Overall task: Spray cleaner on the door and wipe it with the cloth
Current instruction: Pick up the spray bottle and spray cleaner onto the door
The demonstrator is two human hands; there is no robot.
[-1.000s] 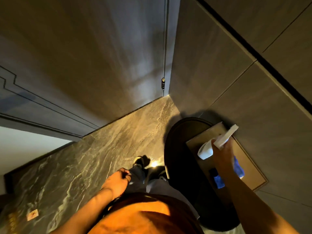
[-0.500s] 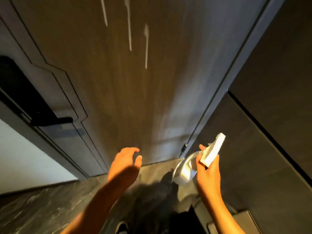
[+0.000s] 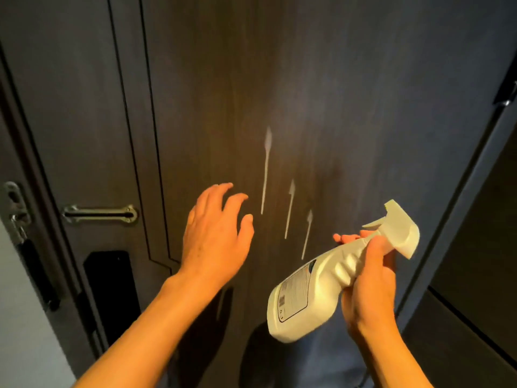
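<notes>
A dark wood-grain door (image 3: 321,79) fills the view in front of me. Three white streaks of cleaner (image 3: 265,169) run down its middle. My right hand (image 3: 369,284) grips the neck of a white spray bottle (image 3: 316,287), which is tilted with its nozzle up and to the right, near the door. My left hand (image 3: 215,233) is raised in front of the door, left of the streaks, fingers spread and holding nothing. No cloth is visible.
A metal door handle (image 3: 99,214) and a black lock panel (image 3: 109,289) sit on the door's left part. The door's latch edge (image 3: 16,217) is at the far left. A hinge (image 3: 506,93) and a dark wall panel (image 3: 475,247) stand on the right.
The view has swung up from the floor to the door's middle. Both hands have risen, the left one opening its fingers, the right one bringing the bottle up toward the streaks.
</notes>
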